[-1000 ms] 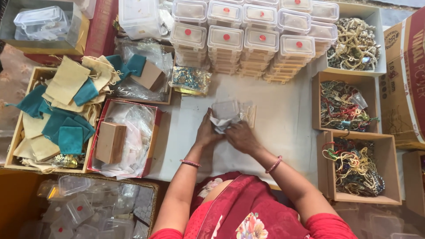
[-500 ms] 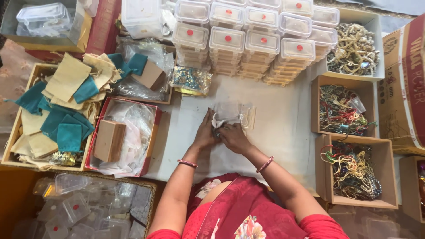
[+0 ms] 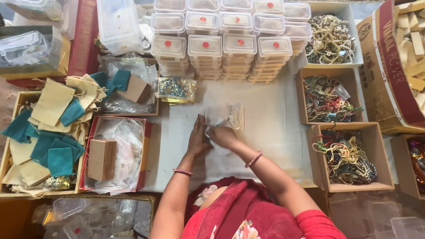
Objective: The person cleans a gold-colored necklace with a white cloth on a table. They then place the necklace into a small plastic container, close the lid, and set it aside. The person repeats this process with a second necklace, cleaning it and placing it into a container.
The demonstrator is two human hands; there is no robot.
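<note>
My left hand (image 3: pixel 198 138) lies flat on the white table cover (image 3: pixel 274 128), fingers straight and pointing away from me. Right beside it, my right hand (image 3: pixel 222 135) curls over a small piece of white paper (image 3: pixel 216 120), touching the left hand. Just beyond the fingertips lies a clear plastic pouch (image 3: pixel 231 116) with a small pale item inside. What sits under my right palm is hidden.
Stacks of clear lidded boxes with red dots (image 3: pixel 221 44) line the far edge. A tray of beaded jewellery (image 3: pixel 330 40) and two cardboard boxes of coloured threads (image 3: pixel 327 99) (image 3: pixel 347 159) stand right. Left are teal and beige pouches (image 3: pixel 44 132) and a red box (image 3: pixel 146 155) holding a wooden block.
The crumpled white paper and clear box that both hands held up have come down to the table. My left hand has flattened out, and my view has shifted slightly right and forward.
</note>
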